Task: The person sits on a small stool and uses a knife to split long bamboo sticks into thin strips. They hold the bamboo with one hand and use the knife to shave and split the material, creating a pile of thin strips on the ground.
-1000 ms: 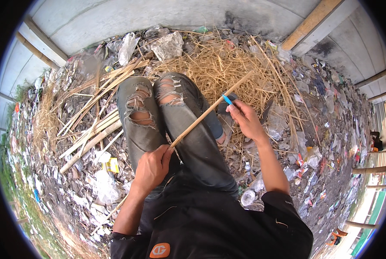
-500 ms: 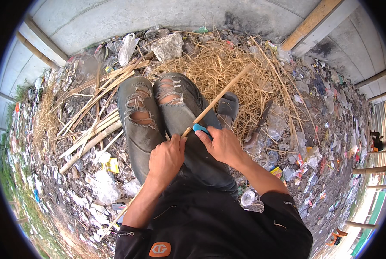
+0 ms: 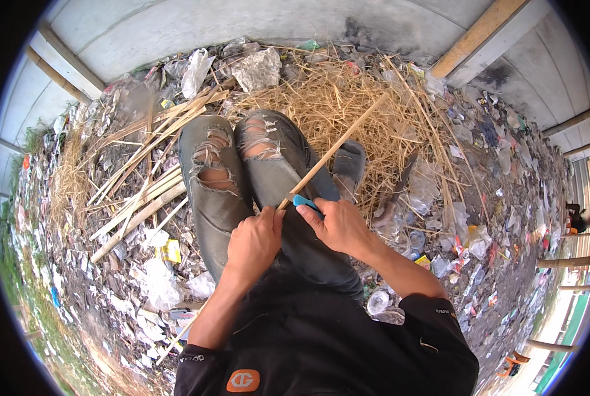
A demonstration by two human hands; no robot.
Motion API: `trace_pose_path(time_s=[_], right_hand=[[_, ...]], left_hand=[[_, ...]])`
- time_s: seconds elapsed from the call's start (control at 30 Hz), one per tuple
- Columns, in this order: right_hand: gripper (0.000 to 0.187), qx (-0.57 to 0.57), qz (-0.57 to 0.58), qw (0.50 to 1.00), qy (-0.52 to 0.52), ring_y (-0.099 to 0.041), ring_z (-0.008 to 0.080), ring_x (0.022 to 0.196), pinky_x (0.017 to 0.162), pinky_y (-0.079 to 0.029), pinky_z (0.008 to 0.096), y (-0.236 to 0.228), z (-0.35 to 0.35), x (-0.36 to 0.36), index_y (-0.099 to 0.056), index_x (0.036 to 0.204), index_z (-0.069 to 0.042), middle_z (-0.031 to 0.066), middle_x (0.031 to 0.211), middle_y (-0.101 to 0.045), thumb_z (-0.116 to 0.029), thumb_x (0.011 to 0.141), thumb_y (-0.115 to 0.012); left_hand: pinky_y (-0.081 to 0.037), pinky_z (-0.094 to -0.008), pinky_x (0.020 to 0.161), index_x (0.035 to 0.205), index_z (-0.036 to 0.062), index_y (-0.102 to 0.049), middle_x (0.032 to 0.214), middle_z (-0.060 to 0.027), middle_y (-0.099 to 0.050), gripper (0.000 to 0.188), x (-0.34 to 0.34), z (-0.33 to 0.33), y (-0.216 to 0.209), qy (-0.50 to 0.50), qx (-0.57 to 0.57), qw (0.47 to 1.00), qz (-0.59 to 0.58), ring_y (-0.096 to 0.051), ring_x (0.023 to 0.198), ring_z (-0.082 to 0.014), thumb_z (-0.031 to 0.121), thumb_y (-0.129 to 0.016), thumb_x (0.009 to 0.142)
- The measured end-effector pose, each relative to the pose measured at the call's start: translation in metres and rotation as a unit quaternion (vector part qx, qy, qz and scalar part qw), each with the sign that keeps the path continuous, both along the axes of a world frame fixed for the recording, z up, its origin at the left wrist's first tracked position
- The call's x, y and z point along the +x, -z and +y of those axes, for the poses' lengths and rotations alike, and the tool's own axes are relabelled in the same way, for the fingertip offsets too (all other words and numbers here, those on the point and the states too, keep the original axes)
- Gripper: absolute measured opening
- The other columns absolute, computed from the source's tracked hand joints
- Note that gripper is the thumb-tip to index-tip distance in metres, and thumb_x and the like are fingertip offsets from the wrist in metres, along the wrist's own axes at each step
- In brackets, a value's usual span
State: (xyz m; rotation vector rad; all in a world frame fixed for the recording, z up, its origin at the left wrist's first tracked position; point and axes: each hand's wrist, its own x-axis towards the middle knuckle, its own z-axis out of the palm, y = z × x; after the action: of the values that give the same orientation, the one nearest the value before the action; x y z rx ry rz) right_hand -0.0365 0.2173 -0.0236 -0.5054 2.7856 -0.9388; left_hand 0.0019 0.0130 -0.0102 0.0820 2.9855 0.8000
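Note:
A long, pale bamboo strip (image 3: 342, 142) slants up and away to the right across my lap, over my torn dark trousers (image 3: 212, 218). Near its lower part, my left hand (image 3: 254, 243) is closed tightly around it. The strip's tail reappears beyond my left forearm. Closed on a blue-handled cutter knife (image 3: 301, 200), my right hand (image 3: 340, 223) is just right of the left one. The cutter's small blade lies against the strip a little above my left fingers; how deep it bites cannot be seen. Most of the handle is hidden in my right fist.
Split bamboo lengths (image 3: 143, 204) lie to my left. Ahead is a heap of dry shavings (image 3: 347, 92), with a rock (image 3: 258, 70) beside it. A dark slipper (image 3: 349, 162) and a long dark blade (image 3: 405, 177) lie right of my knees. Litter covers the ground before a grey wall (image 3: 242, 23).
My right hand and the cutter have slid slightly down the strip toward my left hand. The left hand keeps its hold, and the strip has barely shifted.

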Motion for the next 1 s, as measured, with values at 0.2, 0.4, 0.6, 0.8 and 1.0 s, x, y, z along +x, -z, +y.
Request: trace_pose_path(time_s=[0.2,0.4,0.6,0.8,1.0], right_hand=[[0.061,-0.014,0.006,1.0,0.018,-0.061,0.0475,0.058,0.054,-0.048,0.053,0.009,-0.004,0.001,-0.064,0.073,-0.001,0.0234,0.057,-0.059,-0.051,0.105,-0.054],[0.062,0.002,0.032,0.996,0.08,-0.064,0.0491,0.063,0.058,-0.05,0.0559,0.024,0.016,-0.023,-0.065,0.077,0.0,0.0262,0.06,-0.061,-0.054,0.106,-0.05],[0.062,-0.027,0.041,0.998,0.049,-0.062,0.0459,0.06,0.055,-0.048,0.0508,0.019,0.02,-0.025,-0.063,0.075,-0.002,0.0227,0.058,-0.058,-0.054,0.105,-0.05],[0.06,0.046,0.028,0.999,-0.005,-0.064,0.0452,0.059,0.055,-0.051,0.0523,-0.006,-0.004,0.0,-0.064,0.074,-0.002,0.0215,0.056,-0.059,-0.054,0.104,-0.054],[0.064,0.04,0.0,0.999,-0.01,-0.065,0.0465,0.06,0.057,-0.052,0.0541,0.008,0.001,-0.012,-0.068,0.08,0.0,0.0231,0.059,-0.063,-0.058,0.103,-0.052]], left_hand=[[-0.055,-0.0536,0.056,0.088,0.0055,-0.058,0.064,-0.0214,-0.065,0.031,0.001,0.003,0.002,0.0,-0.023,1.0,0.02,-0.068,0.06,-0.0435,0.031,-0.055,0.105],[-0.054,-0.0545,0.055,0.092,0.0064,-0.054,0.067,-0.0188,-0.067,0.028,0.02,-0.01,-0.004,0.008,-0.052,0.999,0.009,-0.067,0.06,-0.0429,0.031,-0.057,0.104],[-0.054,-0.0557,0.055,0.093,0.0067,-0.054,0.069,-0.0185,-0.068,0.028,0.035,-0.021,-0.003,-0.005,-0.045,0.999,-0.007,-0.067,0.061,-0.044,0.032,-0.056,0.105],[-0.054,-0.056,0.058,0.09,0.0057,-0.057,0.067,-0.0207,-0.067,0.031,0.013,0.001,0.0,-0.013,-0.018,1.0,-0.009,-0.068,0.063,-0.0445,0.032,-0.054,0.106],[-0.055,-0.0556,0.06,0.092,0.0051,-0.058,0.067,-0.022,-0.067,0.031,0.005,0.004,0.002,-0.009,-0.012,1.0,-0.003,-0.068,0.066,-0.0447,0.032,-0.053,0.107]])
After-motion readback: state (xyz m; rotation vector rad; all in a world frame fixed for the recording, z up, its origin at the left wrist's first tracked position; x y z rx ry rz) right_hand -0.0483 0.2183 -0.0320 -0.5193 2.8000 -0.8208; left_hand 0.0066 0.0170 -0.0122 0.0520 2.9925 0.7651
